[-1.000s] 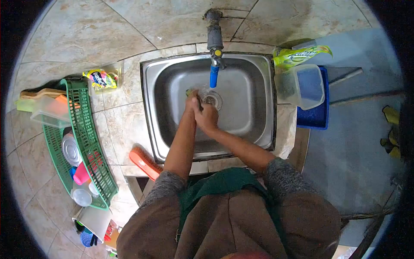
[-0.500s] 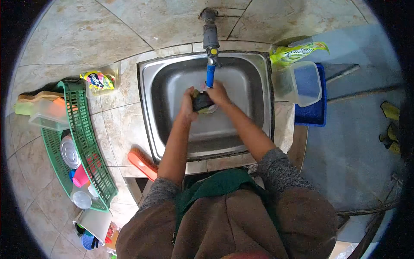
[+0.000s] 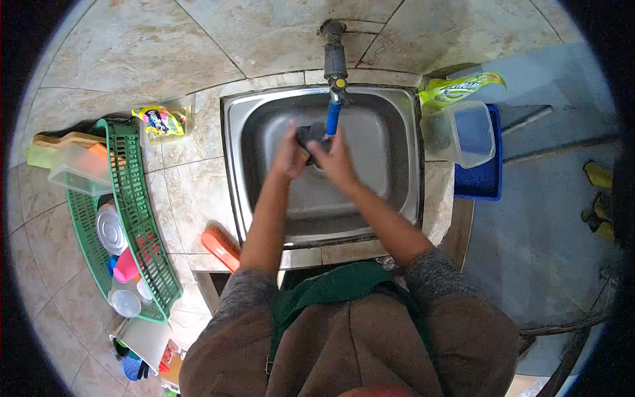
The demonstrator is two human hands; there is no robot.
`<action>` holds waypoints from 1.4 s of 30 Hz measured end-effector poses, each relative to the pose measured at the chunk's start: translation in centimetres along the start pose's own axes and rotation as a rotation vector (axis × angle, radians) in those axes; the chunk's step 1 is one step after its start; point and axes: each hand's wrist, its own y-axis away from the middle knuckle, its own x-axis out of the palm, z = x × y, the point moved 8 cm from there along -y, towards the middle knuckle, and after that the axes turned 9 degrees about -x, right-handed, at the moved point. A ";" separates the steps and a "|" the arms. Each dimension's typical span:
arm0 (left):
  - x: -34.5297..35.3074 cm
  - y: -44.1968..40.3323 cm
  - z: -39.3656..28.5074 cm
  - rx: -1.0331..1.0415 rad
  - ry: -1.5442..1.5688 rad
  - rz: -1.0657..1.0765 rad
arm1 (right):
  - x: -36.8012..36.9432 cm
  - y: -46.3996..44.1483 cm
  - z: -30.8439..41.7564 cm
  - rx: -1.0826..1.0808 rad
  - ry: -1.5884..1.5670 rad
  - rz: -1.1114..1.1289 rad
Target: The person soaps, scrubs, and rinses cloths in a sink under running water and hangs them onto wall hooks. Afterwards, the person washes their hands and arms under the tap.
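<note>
My right hand grasps a dark, soft-looking block with a yellowish edge, its thumb lying across the near side. My left hand lies along the block's left side; its fingers are blurred, and I cannot tell whether they grip. The block is over the far-middle part of a rectangular stainless-steel sink, close to a blue tubular tap nozzle.

Possible faults, in my judgement: a wet surface or uneven pressure could let the block slip into the sink; a careless lift of my right hand, so near the nozzle, could knock it; water striking the block's top could splash over the rim.

Labels: at the far right, a lime-green plastic packet carries pale lettering; at the far left, a yellow-and-pink packet carries dark lettering. Both are too distorted for me to read surely.
</note>
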 end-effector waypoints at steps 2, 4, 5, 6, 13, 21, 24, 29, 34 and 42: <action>-4.7 -3.3 3.3 0.011 0.100 0.147 | 0.6 0.2 0.5 0.005 0.187 -0.037; -4.4 -2.6 4.5 0.016 -0.085 -0.266 | -1.3 -1.4 -0.2 0.318 0.311 -0.030; -4.3 -1.5 4.1 0.026 -0.245 -0.602 | -2.2 -2.5 -1.1 0.462 0.380 -0.024; -7.3 -1.8 3.0 0.006 -0.694 -0.829 | -1.9 -2.5 -3.5 0.485 0.416 -0.069; -4.4 0.7 1.7 -0.037 -0.758 -0.888 | -0.5 -1.7 -4.6 0.453 0.325 -0.052; -7.0 -1.1 2.8 -0.017 -0.498 -0.626 | 0.5 -1.8 -5.6 0.339 0.631 0.182; -3.6 0.5 2.1 -0.069 -0.597 -0.602 | -1.5 -3.2 -7.3 0.107 0.819 0.329; 1.0 3.7 -1.8 0.060 -1.173 -0.628 | -8.1 -6.4 2.5 -0.031 -0.292 -0.064; 0.8 3.2 -1.1 0.062 -1.294 -0.652 | -9.4 -6.9 15.4 -0.388 -0.031 -0.071; -0.4 1.3 -0.6 0.105 -1.099 -0.551 | -9.6 -7.1 15.3 -0.440 0.083 -0.076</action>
